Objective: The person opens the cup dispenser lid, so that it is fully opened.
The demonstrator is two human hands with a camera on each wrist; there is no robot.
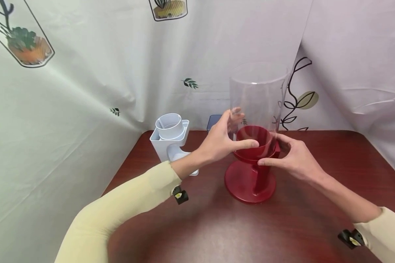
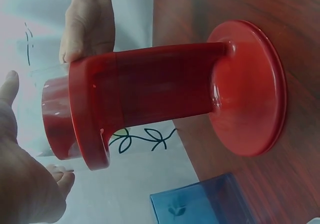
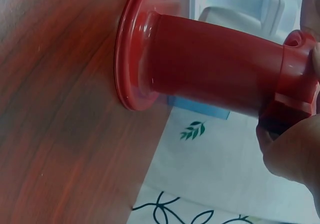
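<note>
A red stand [image 1: 250,180] with a round base, a broad neck and a ring at its top stands upright on the table. In the ring sits a tall clear cylinder [image 1: 258,95], with a red cup-shaped part [image 1: 255,137] showing through its lower end. My left hand [image 1: 222,137] holds the cylinder low down from the left, thumb in front and fingers behind. From the right, my right hand [image 1: 294,157] grips the stand's ring, its thumb at the front. The right fingertips are mostly hidden behind the ring; in the right wrist view that hand [image 3: 297,149] is cut off by the edge.
To the left, behind my left forearm, stands a white plastic stand [image 1: 166,146] with a round white cup [image 1: 169,126] at its top. A blue see-through box [image 1: 213,121] is at the back of the dark red wooden table [image 1: 191,226]. Patterned cloth [image 1: 145,73] hangs behind.
</note>
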